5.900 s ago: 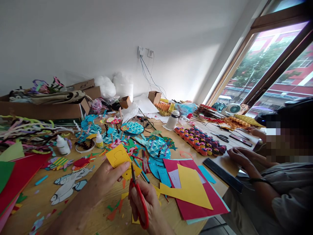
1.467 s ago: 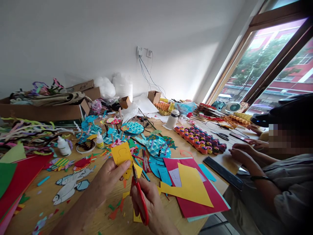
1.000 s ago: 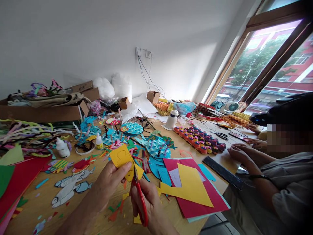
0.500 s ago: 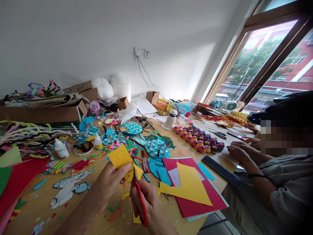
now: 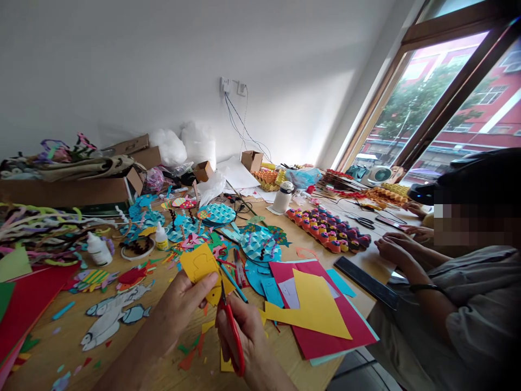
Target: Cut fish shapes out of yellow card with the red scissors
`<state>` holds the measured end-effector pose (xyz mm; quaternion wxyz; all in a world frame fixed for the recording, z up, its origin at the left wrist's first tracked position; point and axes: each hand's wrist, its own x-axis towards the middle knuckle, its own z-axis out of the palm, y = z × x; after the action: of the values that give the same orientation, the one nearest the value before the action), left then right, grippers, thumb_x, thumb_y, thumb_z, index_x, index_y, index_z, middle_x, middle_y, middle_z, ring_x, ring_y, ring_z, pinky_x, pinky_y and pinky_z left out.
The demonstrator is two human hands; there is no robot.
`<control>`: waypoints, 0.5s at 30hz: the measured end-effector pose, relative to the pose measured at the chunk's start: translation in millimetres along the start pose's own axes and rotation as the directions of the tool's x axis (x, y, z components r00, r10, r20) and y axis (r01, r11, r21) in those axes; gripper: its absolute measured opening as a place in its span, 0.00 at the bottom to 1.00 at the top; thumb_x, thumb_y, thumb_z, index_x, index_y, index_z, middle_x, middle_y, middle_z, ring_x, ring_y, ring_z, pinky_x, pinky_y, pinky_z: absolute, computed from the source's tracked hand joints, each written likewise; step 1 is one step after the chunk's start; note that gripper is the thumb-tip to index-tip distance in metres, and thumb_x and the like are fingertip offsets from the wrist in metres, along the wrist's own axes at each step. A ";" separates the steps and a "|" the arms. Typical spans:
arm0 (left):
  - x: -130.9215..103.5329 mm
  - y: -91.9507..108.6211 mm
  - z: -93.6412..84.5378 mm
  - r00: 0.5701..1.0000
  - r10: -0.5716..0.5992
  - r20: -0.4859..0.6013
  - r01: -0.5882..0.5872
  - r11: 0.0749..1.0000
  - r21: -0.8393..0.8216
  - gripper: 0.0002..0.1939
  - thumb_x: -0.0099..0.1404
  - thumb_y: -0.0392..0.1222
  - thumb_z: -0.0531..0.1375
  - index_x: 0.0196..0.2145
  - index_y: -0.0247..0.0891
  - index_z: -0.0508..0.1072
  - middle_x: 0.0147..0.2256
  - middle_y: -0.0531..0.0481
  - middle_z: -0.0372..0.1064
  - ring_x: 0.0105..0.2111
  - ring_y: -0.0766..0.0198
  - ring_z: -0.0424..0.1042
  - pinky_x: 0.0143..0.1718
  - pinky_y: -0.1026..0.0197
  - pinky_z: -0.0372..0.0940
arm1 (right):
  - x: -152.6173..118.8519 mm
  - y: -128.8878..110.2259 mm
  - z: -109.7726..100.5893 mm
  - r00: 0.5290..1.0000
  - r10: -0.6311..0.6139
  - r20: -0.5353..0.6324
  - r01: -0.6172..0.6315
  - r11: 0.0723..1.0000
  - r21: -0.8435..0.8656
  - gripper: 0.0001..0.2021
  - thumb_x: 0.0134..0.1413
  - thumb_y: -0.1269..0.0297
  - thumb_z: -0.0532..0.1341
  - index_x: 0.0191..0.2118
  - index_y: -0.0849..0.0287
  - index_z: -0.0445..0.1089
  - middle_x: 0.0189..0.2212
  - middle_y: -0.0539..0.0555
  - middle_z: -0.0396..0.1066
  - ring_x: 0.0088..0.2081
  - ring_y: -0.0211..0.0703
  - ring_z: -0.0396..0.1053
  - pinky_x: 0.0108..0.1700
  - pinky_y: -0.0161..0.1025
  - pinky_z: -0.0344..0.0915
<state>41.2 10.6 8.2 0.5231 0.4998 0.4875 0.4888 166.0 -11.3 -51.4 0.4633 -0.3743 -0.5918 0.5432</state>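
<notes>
My left hand [image 5: 185,301] is closed on a piece of yellow paper [image 5: 200,262], its thumb lying on top; pencilled outlines show on the paper. In my right hand [image 5: 246,326] are red-handled scissors [image 5: 236,342], whose blades meet the paper's right edge. Below my hands, small orange and green paper scraps [image 5: 188,359] lie on the wooden table [image 5: 142,369]. Left of my left hand are black-and-white paper fish cut-outs [image 5: 106,317]. To the right of my right hand, a large yellow sheet [image 5: 319,304] rests on red paper [image 5: 321,347].
White glue bottles [image 5: 99,250] stand at the left near pipe cleaners [image 5: 36,231]. Woven blue paper fish [image 5: 260,244] lie beyond my hands. A painted egg tray [image 5: 329,231] and a dark phone-like slab [image 5: 366,282] are at the right, beside a seated person [image 5: 459,288].
The yellow offcut beside the scissor blades has shifted slightly, and the blades look closer together. The whole view has moved a little; both hands keep their hold.
</notes>
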 end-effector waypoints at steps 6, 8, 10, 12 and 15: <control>-0.2 0.0 -1.5 1.000 0.003 0.013 -0.003 1.000 0.023 0.07 0.54 0.44 0.59 0.24 0.39 0.69 0.20 0.57 0.63 0.21 0.67 0.59 0.21 0.67 0.56 | 0.6 -3.1 0.1 1.000 0.017 0.019 -0.017 1.000 0.004 0.24 0.55 0.41 0.50 0.22 0.57 0.55 0.12 0.42 0.52 0.13 0.29 0.49 0.14 0.26 0.48; -0.5 0.9 -1.5 1.000 -0.010 0.004 0.010 1.000 0.025 0.06 0.53 0.44 0.59 0.25 0.39 0.69 0.20 0.57 0.64 0.21 0.67 0.60 0.21 0.67 0.57 | 0.4 -2.7 -0.7 1.000 0.011 0.028 -0.011 1.000 0.009 0.24 0.54 0.40 0.50 0.22 0.57 0.55 0.13 0.42 0.52 0.13 0.29 0.49 0.13 0.26 0.48; -0.9 1.3 -1.2 1.000 -0.012 -0.018 0.012 1.000 0.020 0.07 0.53 0.44 0.59 0.24 0.39 0.69 0.20 0.57 0.64 0.21 0.67 0.60 0.21 0.67 0.56 | 0.1 -1.7 -1.6 1.000 0.003 0.029 -0.003 1.000 0.012 0.25 0.53 0.39 0.50 0.22 0.57 0.55 0.13 0.43 0.51 0.13 0.29 0.49 0.13 0.26 0.49; -1.0 0.9 -0.8 0.999 -0.002 -0.041 0.003 1.000 0.021 0.07 0.53 0.44 0.59 0.24 0.38 0.69 0.20 0.57 0.64 0.21 0.67 0.60 0.21 0.67 0.56 | -0.4 -0.7 -2.2 1.000 0.010 0.026 -0.010 1.000 0.006 0.26 0.53 0.38 0.50 0.21 0.57 0.55 0.13 0.43 0.51 0.13 0.29 0.49 0.13 0.26 0.48; -0.2 -0.2 -1.4 0.999 0.003 -0.049 -0.001 0.999 0.040 0.08 0.54 0.45 0.58 0.27 0.38 0.71 0.21 0.56 0.66 0.23 0.64 0.63 0.23 0.66 0.57 | -1.1 0.2 -2.6 0.999 0.040 0.021 -0.039 0.999 -0.011 0.26 0.53 0.39 0.50 0.20 0.57 0.54 0.13 0.42 0.51 0.13 0.28 0.48 0.13 0.25 0.48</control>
<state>39.9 10.5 8.0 0.5003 0.4984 0.5092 0.4919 168.8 -11.5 -51.8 0.4442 -0.3826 -0.5920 0.5530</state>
